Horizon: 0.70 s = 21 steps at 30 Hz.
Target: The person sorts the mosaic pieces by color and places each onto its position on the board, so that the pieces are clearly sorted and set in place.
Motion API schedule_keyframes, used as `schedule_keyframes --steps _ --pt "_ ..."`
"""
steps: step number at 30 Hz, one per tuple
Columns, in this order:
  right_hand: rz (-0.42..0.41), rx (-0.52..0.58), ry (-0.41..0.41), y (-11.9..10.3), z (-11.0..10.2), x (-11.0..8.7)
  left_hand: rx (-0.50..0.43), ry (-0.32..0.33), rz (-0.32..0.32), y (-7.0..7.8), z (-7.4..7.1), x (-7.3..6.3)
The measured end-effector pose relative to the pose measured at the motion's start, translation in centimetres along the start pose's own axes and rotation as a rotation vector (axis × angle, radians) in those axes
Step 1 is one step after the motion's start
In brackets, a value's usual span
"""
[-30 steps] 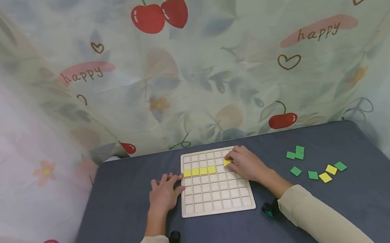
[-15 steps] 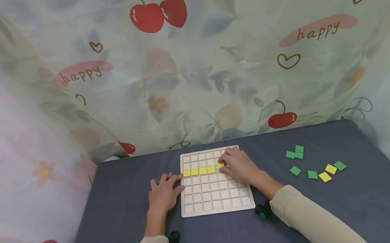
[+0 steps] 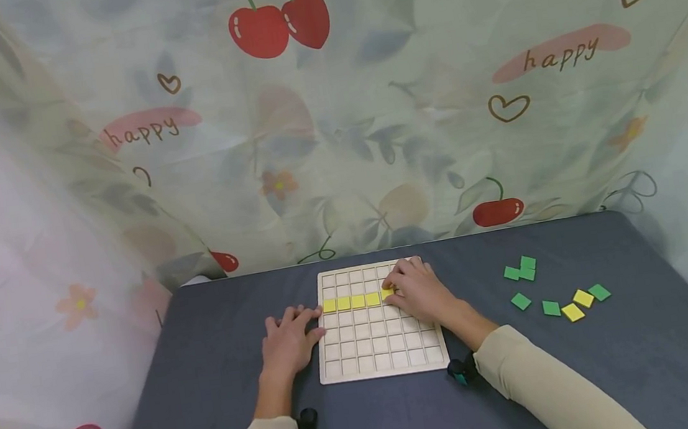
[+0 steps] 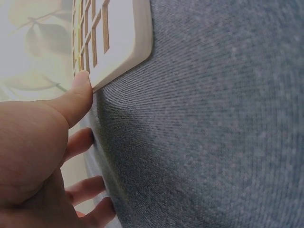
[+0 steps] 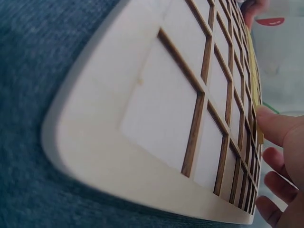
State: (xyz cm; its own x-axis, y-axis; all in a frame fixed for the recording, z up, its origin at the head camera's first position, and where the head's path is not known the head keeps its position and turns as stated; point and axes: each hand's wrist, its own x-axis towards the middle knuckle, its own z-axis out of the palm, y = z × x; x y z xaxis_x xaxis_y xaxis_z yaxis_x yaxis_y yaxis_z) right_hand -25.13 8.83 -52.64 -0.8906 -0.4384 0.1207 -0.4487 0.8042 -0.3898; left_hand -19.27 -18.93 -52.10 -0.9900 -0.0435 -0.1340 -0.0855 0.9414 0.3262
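Note:
A pale wooden grid board (image 3: 365, 349) lies on the dark cloth, a row of several yellow square tiles (image 3: 351, 303) set in its third row from the far side. My right hand (image 3: 421, 291) reaches over the board's right half. Its thumb and fingertips pinch another yellow tile (image 3: 387, 293) at the right end of that row, partly hidden by the fingers. In the right wrist view the thumb presses on this yellow tile (image 5: 260, 130). My left hand (image 3: 287, 341) rests at the board's left edge, fingers spread, with the thumb touching the rim in the left wrist view.
Loose green tiles (image 3: 521, 301) lie on the table (image 3: 398, 425) to the right of the board. Two yellow tiles (image 3: 573, 312) lie among them. A printed curtain (image 3: 372, 131) hangs behind the table's far edge.
My right hand has moved left along the row with its yellow tile, which now sits lower, beside the other yellow tiles. The left hand has stayed in place.

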Motion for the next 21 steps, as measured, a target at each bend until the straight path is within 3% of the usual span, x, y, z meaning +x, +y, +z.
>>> schedule_keyframes --steps 21 --pt "-0.005 -0.038 0.004 -0.04 0.13 -0.37 0.005 0.016 0.012 0.22 -0.10 -0.35"
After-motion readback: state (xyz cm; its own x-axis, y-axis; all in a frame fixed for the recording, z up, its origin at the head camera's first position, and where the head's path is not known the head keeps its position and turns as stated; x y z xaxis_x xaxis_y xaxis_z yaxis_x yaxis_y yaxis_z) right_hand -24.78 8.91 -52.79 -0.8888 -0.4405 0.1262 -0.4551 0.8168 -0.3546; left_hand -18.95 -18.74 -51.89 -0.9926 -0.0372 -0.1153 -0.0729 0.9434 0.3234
